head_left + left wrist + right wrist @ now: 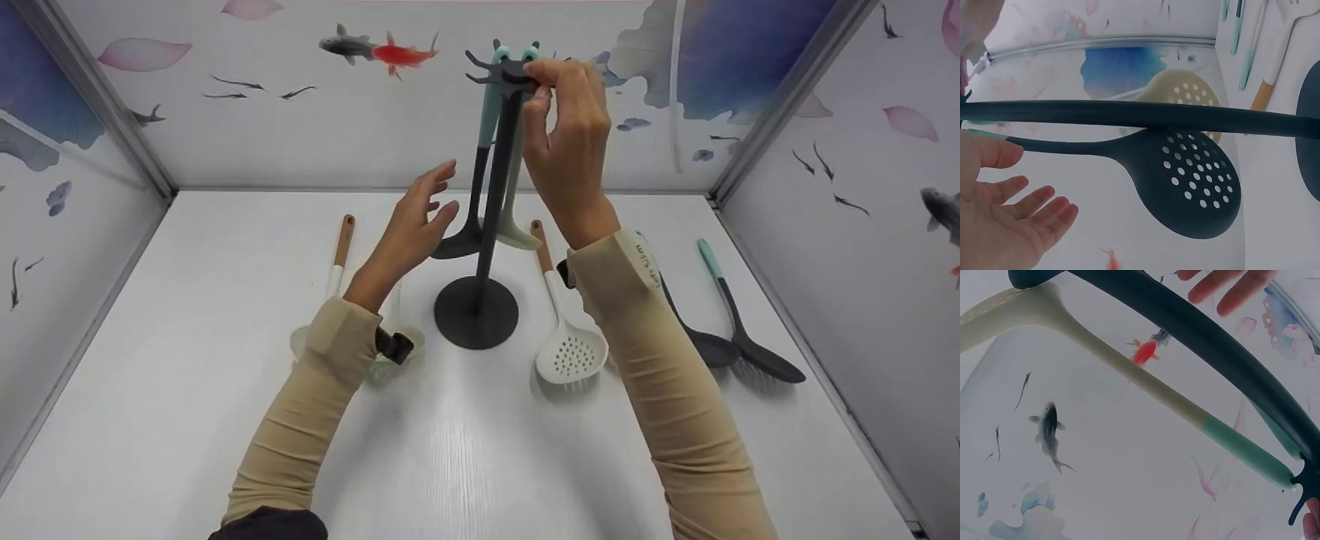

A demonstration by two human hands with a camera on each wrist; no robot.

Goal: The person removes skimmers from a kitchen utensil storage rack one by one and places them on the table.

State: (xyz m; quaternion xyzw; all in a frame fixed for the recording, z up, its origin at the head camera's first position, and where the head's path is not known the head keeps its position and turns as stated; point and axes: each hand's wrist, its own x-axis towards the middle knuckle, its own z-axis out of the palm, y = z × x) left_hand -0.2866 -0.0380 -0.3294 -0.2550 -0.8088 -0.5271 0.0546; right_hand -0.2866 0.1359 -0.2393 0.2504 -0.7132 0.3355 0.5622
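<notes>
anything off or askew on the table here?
Nothing damaged or spilled. The utensil stand is upright with two utensils hanging on it; the right hand pinches its top hooks, the left hand hovers open beside it. Other utensils lie loose on the white table.

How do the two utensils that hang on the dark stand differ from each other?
The dark skimmer has a black shaft and head; the cream utensil has a pale shaft and head. On the stand the dark skimmer hangs on the left hand's side, and the cream utensil hangs by the right hand, which touches the hooks. Both have mint-green handle ends and hang head down.
</notes>
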